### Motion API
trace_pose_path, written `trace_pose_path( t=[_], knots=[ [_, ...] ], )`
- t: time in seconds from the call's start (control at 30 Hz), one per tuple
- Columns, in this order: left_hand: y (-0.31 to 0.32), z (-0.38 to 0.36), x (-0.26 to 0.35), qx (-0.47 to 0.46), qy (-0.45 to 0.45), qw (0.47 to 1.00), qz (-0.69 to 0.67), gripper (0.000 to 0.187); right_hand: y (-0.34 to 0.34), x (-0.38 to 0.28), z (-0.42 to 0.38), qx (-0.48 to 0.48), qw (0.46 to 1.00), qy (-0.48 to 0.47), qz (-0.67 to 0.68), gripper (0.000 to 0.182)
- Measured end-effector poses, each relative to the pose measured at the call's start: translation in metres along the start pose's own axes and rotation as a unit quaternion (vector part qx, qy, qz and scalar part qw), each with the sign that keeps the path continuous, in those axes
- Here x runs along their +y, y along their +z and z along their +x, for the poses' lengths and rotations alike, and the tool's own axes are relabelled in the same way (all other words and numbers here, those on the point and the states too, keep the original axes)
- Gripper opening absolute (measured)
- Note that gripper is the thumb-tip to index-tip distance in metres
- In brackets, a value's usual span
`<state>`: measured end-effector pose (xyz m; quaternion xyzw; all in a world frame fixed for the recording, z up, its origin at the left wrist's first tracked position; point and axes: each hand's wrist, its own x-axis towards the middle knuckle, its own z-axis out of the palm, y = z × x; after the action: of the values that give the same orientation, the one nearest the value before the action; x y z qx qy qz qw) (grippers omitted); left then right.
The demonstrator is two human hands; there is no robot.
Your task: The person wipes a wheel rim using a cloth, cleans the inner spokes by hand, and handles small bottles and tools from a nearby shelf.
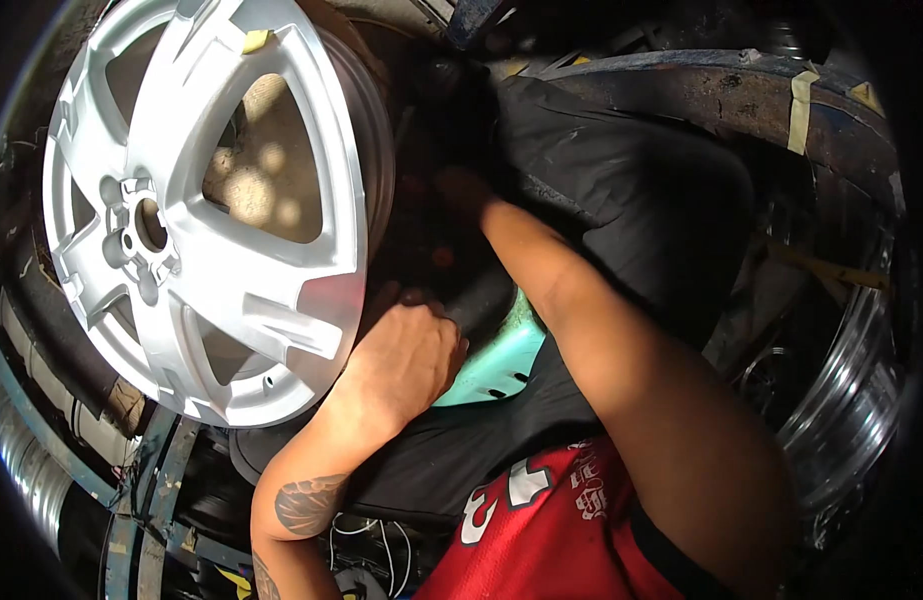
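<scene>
Head view: looking down at a big silver wheel (171, 215), tilted, left of center, bit of yellow tape (255, 41) near its top. Got the left hand (406, 355) right by its lower right edge, fingers curled, can't tell what's in the grip. Right hand (463, 195) deep in shadow near black fabric (631, 180), can't tell open or closed.
</scene>
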<state>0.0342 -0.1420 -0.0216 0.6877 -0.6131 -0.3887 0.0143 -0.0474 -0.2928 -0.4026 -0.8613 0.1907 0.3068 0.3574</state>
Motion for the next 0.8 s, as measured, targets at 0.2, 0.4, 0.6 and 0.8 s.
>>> trace_pose_path(
  t=[0.2,0.4,0.6,0.8],
  knots=[
    [0.0,-0.002,-0.002,-0.013,-0.007,1.0,-0.008,0.031,0.01,0.016,-0.005,0.052,0.995,-0.077,0.037,0.033],
    [-0.008,0.009,0.003,0.031,0.037,0.991,-0.122,0.026,0.041,0.045,0.019,-0.037,0.995,-0.085,-0.031,0.037],
    [-0.02,0.016,0.008,0.286,0.131,0.945,-0.096,0.024,-0.003,-0.001,-0.025,-0.073,0.974,0.102,0.19,0.043],
    [-0.029,0.013,-0.001,0.351,0.145,0.922,-0.075,0.021,-0.051,-0.053,-0.071,-0.082,0.946,0.108,0.295,0.045]
  ],
)
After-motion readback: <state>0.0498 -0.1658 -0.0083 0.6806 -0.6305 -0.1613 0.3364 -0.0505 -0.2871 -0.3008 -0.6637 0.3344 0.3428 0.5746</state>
